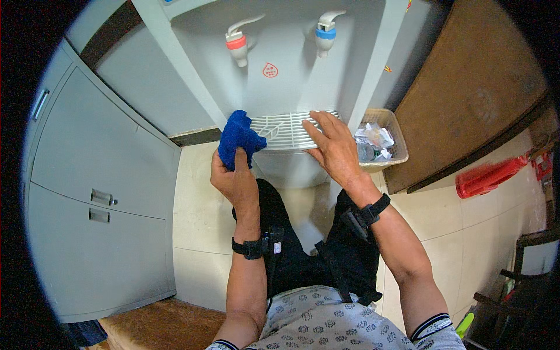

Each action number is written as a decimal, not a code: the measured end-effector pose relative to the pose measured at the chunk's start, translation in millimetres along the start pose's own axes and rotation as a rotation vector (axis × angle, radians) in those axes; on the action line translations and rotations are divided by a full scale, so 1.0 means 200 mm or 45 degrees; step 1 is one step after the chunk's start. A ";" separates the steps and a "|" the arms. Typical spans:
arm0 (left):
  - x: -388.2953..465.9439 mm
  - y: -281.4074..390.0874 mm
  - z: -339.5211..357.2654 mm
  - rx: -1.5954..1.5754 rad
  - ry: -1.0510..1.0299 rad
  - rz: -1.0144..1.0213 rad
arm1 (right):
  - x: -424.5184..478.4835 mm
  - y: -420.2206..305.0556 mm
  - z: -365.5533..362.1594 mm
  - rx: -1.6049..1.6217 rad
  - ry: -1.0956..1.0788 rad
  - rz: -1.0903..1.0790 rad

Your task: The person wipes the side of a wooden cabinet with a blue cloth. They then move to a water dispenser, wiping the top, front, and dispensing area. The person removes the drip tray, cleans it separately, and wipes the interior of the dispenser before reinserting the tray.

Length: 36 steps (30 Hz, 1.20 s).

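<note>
A water dispenser stands before me, with a red-ringed tap (236, 43) on the left and a blue-ringed tap (325, 36) on the right. Below them is a white slatted drip tray grille (286, 131). My left hand (236, 179) grips a bunched blue cloth (238, 135) at the grille's left end. The fingers of my right hand (334, 146) are spread over the grille's right end, with the thumb near its front edge. Whether that hand grips the grille, I cannot tell.
A waste basket (400, 148) with crumpled paper and a plastic bottle stands right of the dispenser. Beside it rises a brown wooden panel (463, 87). A grey metal cabinet (100, 153) is at the left. A red object (490, 177) lies farther right, near dark furniture (512, 306).
</note>
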State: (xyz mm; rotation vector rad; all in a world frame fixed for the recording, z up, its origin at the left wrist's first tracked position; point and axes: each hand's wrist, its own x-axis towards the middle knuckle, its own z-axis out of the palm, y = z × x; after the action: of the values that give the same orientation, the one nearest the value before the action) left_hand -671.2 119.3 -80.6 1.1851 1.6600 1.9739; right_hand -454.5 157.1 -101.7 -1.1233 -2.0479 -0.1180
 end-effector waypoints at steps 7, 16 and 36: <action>-0.07 0.04 -0.04 -0.100 0.005 -0.223 | 0.00 0.01 0.00 -0.011 0.003 -0.013; -0.08 0.07 -0.12 -0.184 0.037 -0.190 | -0.06 -0.05 -0.08 -0.013 -0.024 -0.074; -0.20 0.17 -0.18 -0.154 -0.009 -0.142 | 0.01 -0.08 -0.04 -0.044 -0.096 0.082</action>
State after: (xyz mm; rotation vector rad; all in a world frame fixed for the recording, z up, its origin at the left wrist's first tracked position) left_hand -663.8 58.5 -65.5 1.0327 1.5443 1.9684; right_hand -463.0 145.6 -90.9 -1.2303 -2.0809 -0.0800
